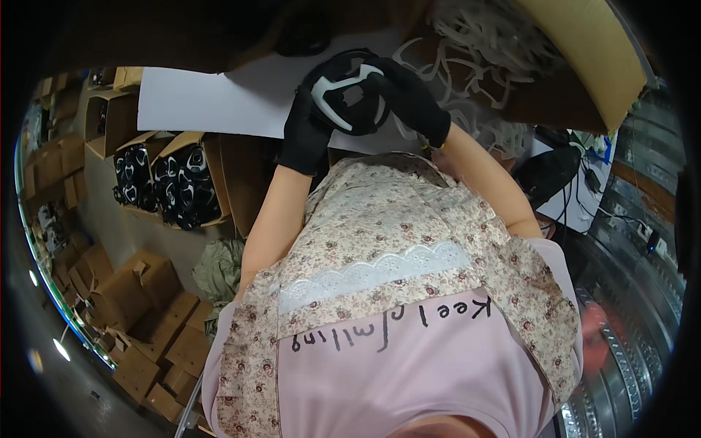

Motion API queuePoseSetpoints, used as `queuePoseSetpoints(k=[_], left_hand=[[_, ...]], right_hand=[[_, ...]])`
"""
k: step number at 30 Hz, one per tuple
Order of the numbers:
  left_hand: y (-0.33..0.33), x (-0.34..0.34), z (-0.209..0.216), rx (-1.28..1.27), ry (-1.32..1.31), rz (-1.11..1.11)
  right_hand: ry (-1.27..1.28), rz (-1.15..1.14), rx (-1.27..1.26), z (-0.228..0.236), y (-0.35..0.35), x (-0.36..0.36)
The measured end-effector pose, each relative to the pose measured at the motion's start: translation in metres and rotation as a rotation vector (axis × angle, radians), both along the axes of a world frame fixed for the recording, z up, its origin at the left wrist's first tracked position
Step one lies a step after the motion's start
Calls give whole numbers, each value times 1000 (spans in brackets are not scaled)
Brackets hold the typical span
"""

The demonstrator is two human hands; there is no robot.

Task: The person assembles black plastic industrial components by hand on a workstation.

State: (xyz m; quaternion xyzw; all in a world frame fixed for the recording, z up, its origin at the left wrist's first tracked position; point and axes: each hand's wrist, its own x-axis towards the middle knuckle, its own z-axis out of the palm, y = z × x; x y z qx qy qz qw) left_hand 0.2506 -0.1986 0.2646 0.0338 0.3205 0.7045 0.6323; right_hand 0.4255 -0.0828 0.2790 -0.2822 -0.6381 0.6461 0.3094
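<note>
Between my two black-gloved hands is a rounded black shell [364, 117] whose exact kind I cannot make out. A white, angular trim piece [334, 111] lies across its face. My left hand [305, 133] grips the shell's left side, with its fingers partly hidden behind it. My right hand [410, 101] closes on the upper right side, its fingertips at the trim's upper end. Beneath the shell is a white tabletop [212, 102]. Close to my right hand lie loose white plastic trim pieces [467, 77].
A cardboard box [610, 58] with many pale trim strips stands at the upper right. Open cartons of black-and-white shells [182, 182] sit to my left. Stacked brown boxes [139, 292] cover the floor beyond. A black bag-like object [548, 175] and cables lie at right.
</note>
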Motion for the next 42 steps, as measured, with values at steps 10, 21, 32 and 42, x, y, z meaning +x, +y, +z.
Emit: queuePoseSetpoints(k=[10,21,32,42], left_hand=[[11,9,23,-2,380,-86],[8,27,46,-176,803,25],[5,14,61,-251,877,-40],[-6,37,85,-106,1825,-550]], right_hand=[[-268,-224,451,6,9,13],[190,-63,-459,-1,16,12],[187,-220,-196,12,-3,10],[51,12,-278,28,-62,20]])
